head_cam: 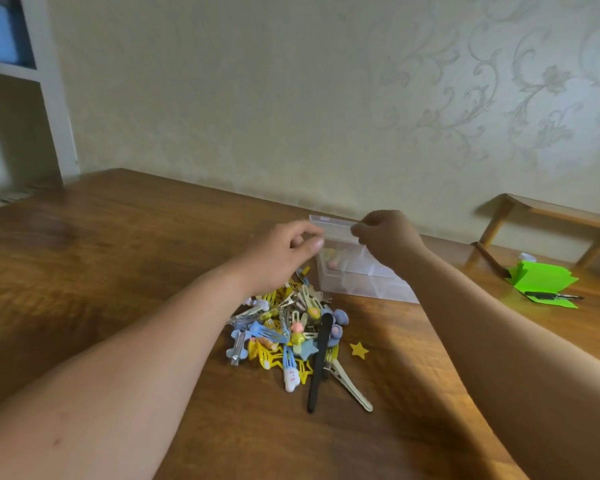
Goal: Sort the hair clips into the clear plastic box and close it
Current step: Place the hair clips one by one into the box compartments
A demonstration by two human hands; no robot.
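The left hand (284, 251) is curling its thumb and forefinger around the left end of the raised lid (331, 226), and the right hand (385, 239) is pinching the lid's right end, so both of the two hands are gripping it. The one clear plastic box (364, 284) is sitting on the wooden table (101, 244) near the wall, just beyond the clips, its dividers showing through the walls. A few pale pieces are lying in its rear left compartment, too blurred to count.

One pile of hair clips (284, 330) is lying between the forearms, yellow, blue and cream ones tangled too thickly to count. One long black clip (321, 362) and one long cream clip (352, 388) are sticking out toward the person. One yellow star (358, 350) is lying alone just right of the pile.

Far right, one green paper (542, 284) is lying on the table with one dark pen (551, 296) on it. Behind it one wooden stool (541, 216) is standing against the pale patterned wallpaper (430, 98). One white shelf unit (47, 98) is standing at the left.
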